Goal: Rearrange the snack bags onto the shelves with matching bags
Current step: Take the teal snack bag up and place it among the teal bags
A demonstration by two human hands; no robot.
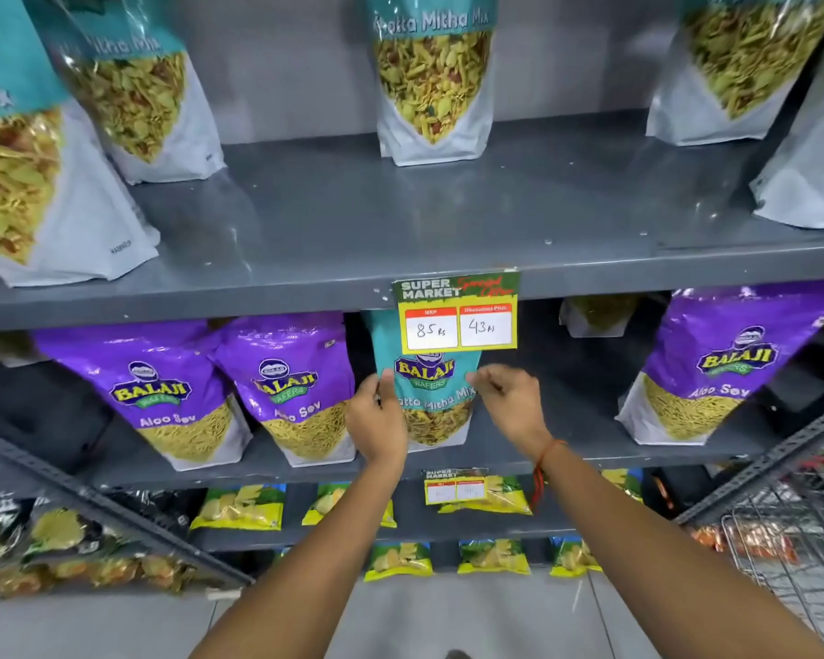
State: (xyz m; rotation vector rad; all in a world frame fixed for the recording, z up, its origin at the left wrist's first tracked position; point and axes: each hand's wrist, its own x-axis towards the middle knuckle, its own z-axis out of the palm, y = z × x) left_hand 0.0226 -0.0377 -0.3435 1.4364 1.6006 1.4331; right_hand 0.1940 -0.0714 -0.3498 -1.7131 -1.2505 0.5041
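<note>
Head view, middle shelf (519,456) — one teal Khatta Mitha Mix bag (431,397) stands upright, long axis vertical, among purple Aloo Sev bags (172,392), partly behind the hanging price tag (457,316). Left hand (376,420) pinches the bag's left edge and right hand (509,404) its right edge, both closed on it at about equal reach. Matching teal bags (433,78) stand on the upper shelf (353,216) directly above — the likely lift is straight up, clearing the shelf lip.
</note>
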